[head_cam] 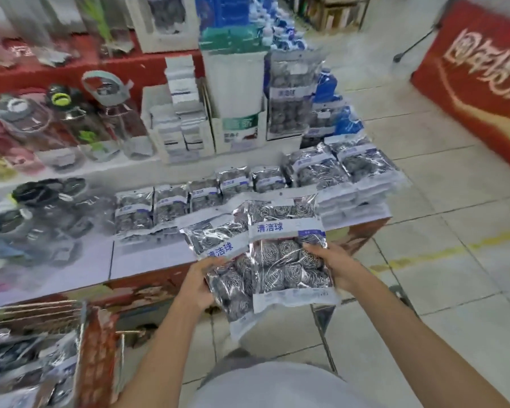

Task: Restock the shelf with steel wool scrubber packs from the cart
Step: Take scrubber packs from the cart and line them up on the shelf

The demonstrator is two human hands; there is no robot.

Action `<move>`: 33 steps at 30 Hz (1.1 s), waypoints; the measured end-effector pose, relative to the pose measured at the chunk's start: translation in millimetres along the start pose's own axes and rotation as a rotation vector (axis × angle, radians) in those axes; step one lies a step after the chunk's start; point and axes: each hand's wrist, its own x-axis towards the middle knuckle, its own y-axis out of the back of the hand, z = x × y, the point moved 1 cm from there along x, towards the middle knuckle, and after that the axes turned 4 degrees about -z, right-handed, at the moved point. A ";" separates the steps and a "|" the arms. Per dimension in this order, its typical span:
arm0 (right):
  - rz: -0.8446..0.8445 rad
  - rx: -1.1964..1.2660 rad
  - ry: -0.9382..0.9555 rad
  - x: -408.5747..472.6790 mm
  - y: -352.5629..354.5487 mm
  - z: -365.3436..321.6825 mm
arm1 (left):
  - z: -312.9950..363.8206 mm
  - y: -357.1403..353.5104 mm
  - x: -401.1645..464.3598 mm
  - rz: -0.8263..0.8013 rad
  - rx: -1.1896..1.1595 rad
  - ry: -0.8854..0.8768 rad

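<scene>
Silvery scrubber packs (280, 254), two fanned out, gripped by left hand (199, 285) and right hand (334, 267) just above the shelf (147, 260). Far row's stocked, near strip bare, cart (36, 357) looks loaded.

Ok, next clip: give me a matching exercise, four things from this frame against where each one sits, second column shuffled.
Things:
1. upright scrubber pack
2. tilted scrubber pack
3. water bottles
4. red banner

Places:
A. upper shelf, far left
B. right hand
C. on the floor side, far right
D. left hand

Pairs: 1-B, 2-D, 3-A, 4-C
</scene>
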 end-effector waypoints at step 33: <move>0.193 0.046 0.013 194.9 342.6 -230.1 | 69.0 -337.6 247.6 -0.164 0.020 0.128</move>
